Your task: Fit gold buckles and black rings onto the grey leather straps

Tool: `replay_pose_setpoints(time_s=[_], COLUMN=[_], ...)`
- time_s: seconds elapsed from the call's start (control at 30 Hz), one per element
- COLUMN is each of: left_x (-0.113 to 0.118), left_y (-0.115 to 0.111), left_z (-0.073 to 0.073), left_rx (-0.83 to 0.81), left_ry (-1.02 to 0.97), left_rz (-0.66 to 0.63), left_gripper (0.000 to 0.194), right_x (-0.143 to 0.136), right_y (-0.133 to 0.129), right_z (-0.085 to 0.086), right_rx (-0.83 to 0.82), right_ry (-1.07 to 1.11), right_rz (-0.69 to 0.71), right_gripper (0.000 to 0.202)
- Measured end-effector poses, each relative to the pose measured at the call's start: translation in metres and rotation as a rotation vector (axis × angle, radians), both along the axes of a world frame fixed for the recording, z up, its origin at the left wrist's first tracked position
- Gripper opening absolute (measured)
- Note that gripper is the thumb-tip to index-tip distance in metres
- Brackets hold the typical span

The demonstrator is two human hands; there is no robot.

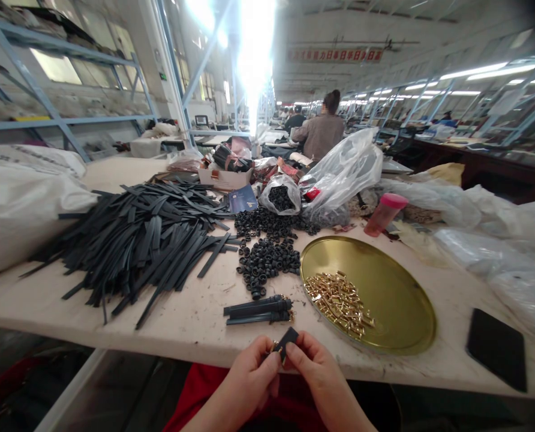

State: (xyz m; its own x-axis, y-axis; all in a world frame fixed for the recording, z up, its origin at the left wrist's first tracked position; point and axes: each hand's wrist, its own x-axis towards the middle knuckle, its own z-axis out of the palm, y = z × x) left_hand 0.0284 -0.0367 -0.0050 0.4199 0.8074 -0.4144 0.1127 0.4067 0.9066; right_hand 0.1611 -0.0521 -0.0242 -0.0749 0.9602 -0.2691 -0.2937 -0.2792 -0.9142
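Observation:
Close to the table's front edge, both hands pinch a short black strap (287,341). My left hand (255,369) is closed at its lower end, where a bit of gold metal shows between the fingers. My right hand (311,358) grips the strap's upper right side between thumb and fingers. Just beyond them lies a small stack of black straps with loops and gold ends (256,310). Small black loops (267,261) are heaped behind that stack. Gold metal fittings (339,303) lie in a round gold tray (397,300) to the right.
A large pile of loose black strips (146,240) covers the left side, beside a white sack (20,204). A dark phone-like slab (496,348) lies at right. Behind stand a pink-lidded jar (385,214), plastic bags (343,174) and a box (225,178). A person (321,132) sits farther off.

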Motion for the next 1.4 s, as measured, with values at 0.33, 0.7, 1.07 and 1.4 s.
replay_pose_setpoints(time_s=[0.33,0.7,1.07,1.4], left_x=[-0.001,0.002,0.005,-0.008], left_y=[0.01,0.02,0.016,0.0], left_z=[-0.008,-0.02,-0.015,-0.003], left_rx=[-0.032,-0.007,0.047,0.198], left_ry=[-0.096,-0.104,0.001,0.245], left_rz=[0.048,0.117,0.149,-0.114], left_gripper=[0.036,0.036,0.029,0.029], right_x=[-0.008,-0.003,-0.005,0.007], right_y=[0.005,0.02,0.01,0.0], right_z=[0.0,-0.004,-0.008,0.004], right_rx=[0.254,0.277,0.505,0.095], right_ry=[-0.369,-0.538,-0.71,-0.222], right_rz=[-0.09,-0.115,-0.153,0.139], right_gripper=[0.022,0.021,0.01,0.021])
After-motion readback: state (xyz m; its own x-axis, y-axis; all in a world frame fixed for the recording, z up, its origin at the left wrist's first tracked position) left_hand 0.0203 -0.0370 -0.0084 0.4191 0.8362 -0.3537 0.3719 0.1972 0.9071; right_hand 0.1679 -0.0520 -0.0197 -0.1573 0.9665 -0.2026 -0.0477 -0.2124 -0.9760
